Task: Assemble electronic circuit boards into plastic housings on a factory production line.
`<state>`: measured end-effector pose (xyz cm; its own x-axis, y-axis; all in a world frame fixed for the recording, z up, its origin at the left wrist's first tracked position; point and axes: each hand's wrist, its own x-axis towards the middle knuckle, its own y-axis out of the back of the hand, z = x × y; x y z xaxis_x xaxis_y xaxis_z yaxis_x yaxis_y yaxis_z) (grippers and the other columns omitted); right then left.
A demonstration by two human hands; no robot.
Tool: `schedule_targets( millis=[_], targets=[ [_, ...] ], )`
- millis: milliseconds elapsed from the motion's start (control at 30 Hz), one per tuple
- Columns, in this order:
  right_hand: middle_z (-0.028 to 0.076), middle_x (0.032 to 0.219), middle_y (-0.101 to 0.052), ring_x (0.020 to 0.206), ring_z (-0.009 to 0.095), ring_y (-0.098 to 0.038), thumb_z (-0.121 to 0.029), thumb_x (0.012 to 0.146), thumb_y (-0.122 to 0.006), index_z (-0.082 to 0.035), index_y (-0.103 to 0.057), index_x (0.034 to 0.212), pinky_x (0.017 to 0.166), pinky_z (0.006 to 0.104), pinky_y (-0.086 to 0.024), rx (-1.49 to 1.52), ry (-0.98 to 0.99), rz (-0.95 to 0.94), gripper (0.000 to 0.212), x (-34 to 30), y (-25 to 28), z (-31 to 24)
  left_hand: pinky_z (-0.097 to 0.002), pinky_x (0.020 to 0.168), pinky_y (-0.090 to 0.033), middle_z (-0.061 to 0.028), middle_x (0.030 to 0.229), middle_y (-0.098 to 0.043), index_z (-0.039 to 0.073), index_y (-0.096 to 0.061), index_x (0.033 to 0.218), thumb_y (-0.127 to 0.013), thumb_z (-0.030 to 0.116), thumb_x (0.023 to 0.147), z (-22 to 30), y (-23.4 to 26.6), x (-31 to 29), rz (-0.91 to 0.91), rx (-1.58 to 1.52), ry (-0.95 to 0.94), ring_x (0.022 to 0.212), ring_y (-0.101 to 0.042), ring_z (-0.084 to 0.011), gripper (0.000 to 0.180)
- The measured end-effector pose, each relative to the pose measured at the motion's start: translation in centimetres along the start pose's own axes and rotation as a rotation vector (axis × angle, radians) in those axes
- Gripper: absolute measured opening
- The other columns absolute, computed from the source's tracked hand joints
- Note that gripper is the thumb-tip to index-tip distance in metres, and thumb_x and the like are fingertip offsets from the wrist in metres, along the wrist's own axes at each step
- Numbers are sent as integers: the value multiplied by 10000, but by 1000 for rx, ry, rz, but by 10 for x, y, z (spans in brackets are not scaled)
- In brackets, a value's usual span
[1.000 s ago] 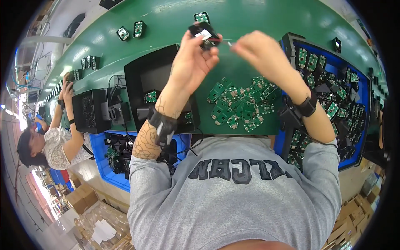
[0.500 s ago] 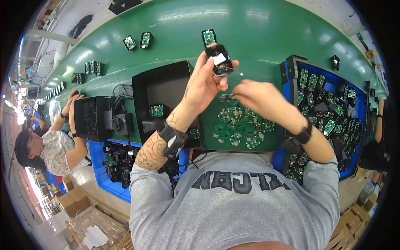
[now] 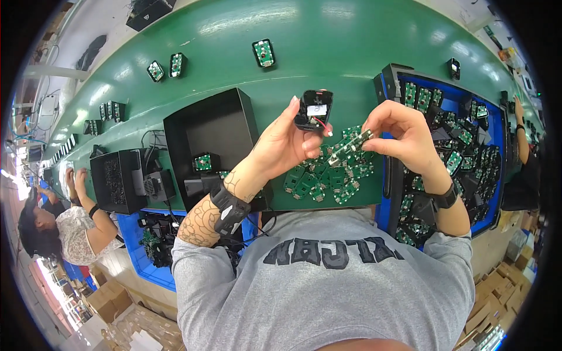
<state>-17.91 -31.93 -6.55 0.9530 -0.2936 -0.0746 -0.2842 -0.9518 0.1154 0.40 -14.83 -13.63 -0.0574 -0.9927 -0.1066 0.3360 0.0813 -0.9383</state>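
Observation:
My left hand (image 3: pixel 288 139) is closed round a small black plastic housing (image 3: pixel 314 105), its hollow side turned up. Inside the housing lies a white-labelled part, and a short red wire with a white plug hangs from its lower end. To the right, my right hand (image 3: pixel 404 137) pinches a green circuit board (image 3: pixel 350 147) between thumb and fingers, the board tilted nearly edge-on. The board and the housing are close together but apart. Below both hands, a loose pile of green circuit boards (image 3: pixel 319 182) lies on the green table (image 3: pixel 328 41).
A blue bin (image 3: pixel 500 181) full of boards and housings stands at the right. An open black box (image 3: pixel 202 111) is left of my hands. Housings fitted with boards (image 3: pixel 264 53) stand farther back. At the left, a co-worker (image 3: pixel 76 228) sits beside another black box (image 3: pixel 111 187).
My right hand has lifted a circuit board from the pile and brought it up near the housing. My left hand has lowered the housing and turned it.

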Motion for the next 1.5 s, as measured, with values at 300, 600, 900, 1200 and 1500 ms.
schedule_targets(
  millis=[300,600,900,1200,1500],
  targets=[
    [72,880,-682,797,131,-656,47,773,-719,26,-697,958,707,252,-541,36,22,-11,188,14,-11,-9,-289,630,-506,-102,987,-625,83,-437,1324,-332,485,1028,-7,-1,-2,40,107,25,673,-553,-112,509],
    [83,901,-696,778,123,-663,45,810,-690,29,-698,1014,697,239,-544,78,8,9,205,20,-15,-8,-288,618,-518,-50,1009,-591,107,-358,1399,-401,479,1011,-8,-8,0,75,291,-26,660,-556,-106,540],
    [55,879,-686,778,104,-615,-22,840,-683,-4,-710,1047,695,246,-498,-151,114,149,210,28,-21,-4,-445,781,-596,-191,1233,-517,265,-13,1532,-460,484,981,-7,-29,-4,33,507,24,896,-659,-286,743],
    [53,846,-640,839,198,-573,-50,777,-719,-73,-739,1003,739,313,-468,-727,432,260,228,28,-31,5,-432,892,-558,-151,1349,-412,235,-1,1537,-555,204,974,-11,-28,-4,89,627,-32,946,-637,-226,790],
    [86,974,-611,923,235,-604,17,753,-712,-38,-689,939,801,338,-491,-695,452,369,196,31,-39,12,-462,957,-520,-133,1426,-328,205,-20,1536,-679,85,864,-16,-28,0,65,638,-169,1167,-536,-240,950]
  ],
)
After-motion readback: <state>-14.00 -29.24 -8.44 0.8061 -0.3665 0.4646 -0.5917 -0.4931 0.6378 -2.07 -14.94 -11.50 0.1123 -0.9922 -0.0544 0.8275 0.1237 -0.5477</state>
